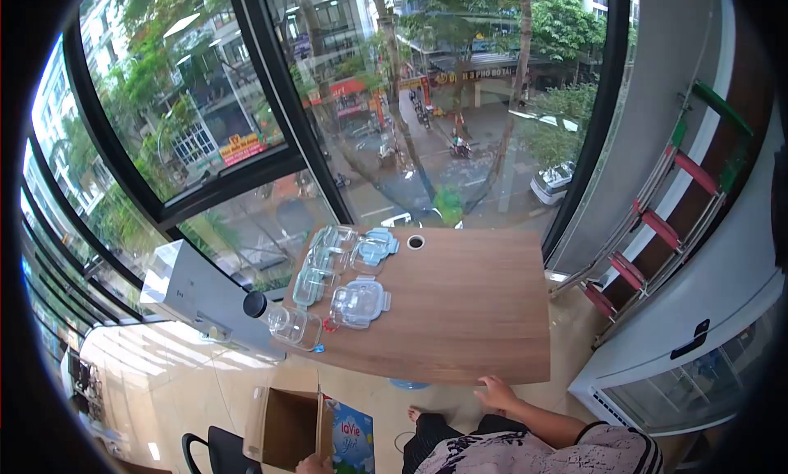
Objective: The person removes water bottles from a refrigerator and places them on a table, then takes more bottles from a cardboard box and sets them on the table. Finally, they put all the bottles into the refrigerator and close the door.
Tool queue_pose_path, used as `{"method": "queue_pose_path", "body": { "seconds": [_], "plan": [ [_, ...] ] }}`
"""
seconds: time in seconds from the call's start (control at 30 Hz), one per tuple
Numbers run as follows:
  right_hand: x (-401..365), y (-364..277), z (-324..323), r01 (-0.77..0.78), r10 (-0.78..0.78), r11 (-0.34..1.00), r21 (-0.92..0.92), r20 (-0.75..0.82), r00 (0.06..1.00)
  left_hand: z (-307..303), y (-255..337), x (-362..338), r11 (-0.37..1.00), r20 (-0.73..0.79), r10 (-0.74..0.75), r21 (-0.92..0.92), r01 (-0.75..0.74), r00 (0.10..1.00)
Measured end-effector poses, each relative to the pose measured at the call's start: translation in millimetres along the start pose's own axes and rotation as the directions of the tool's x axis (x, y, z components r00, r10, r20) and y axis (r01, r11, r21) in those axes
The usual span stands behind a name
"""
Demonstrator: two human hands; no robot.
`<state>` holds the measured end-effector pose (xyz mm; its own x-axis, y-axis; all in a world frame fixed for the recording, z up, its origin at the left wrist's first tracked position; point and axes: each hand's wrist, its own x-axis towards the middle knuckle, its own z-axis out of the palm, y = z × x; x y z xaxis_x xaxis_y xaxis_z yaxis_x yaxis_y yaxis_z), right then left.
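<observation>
At the bottom edge, my left hand (312,464) grips the near rim of an open cardboard box (279,466) on the floor; part of the hand is cut off. The box has a blue printed side (351,433) and a dark inside. My right hand (495,392) is by the table's front edge, fingers loosely apart, holding nothing. On the table's left stand several clear glass food containers (310,283), with pale blue clip lids (377,246) on some. A lidded glass container (358,303) lies nearer. At the corner is a clear jar with a black lid (255,304).
The wooden table (468,302) has a round cable hole (415,242) at the back. A white cabinet (193,289) stands left, a black chair (222,451) below it. On the right are a folding ladder (657,228) and a white glass-fronted appliance (689,375). Windows rise behind.
</observation>
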<state>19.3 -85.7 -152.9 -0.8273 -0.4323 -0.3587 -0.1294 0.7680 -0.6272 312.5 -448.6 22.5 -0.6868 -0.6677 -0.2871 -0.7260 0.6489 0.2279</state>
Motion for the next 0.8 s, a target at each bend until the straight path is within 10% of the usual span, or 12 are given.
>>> {"method": "queue_pose_path", "body": {
  "seconds": [0.3, 0.53, 0.8],
  "plan": [
    [-49, 115, -31, -0.100, 0.106, 0.986, 0.134, -0.035, 0.994, -134, 176, -69, 0.991, -0.093, 0.127, -0.015, -0.129, 0.987],
    [-62, 157, -39, -0.134, 0.134, 0.991, 0.005, 0.056, 0.989, -99, 258, -17, 0.905, -0.408, 0.401, 0.035, -0.425, 0.820],
    [-95, 177, -73, -0.238, 0.246, 0.968, 0.076, -0.124, 0.961, -54, 337, 83, 0.846, -0.395, 0.486, -0.012, -0.534, 0.779]
  ]
}}
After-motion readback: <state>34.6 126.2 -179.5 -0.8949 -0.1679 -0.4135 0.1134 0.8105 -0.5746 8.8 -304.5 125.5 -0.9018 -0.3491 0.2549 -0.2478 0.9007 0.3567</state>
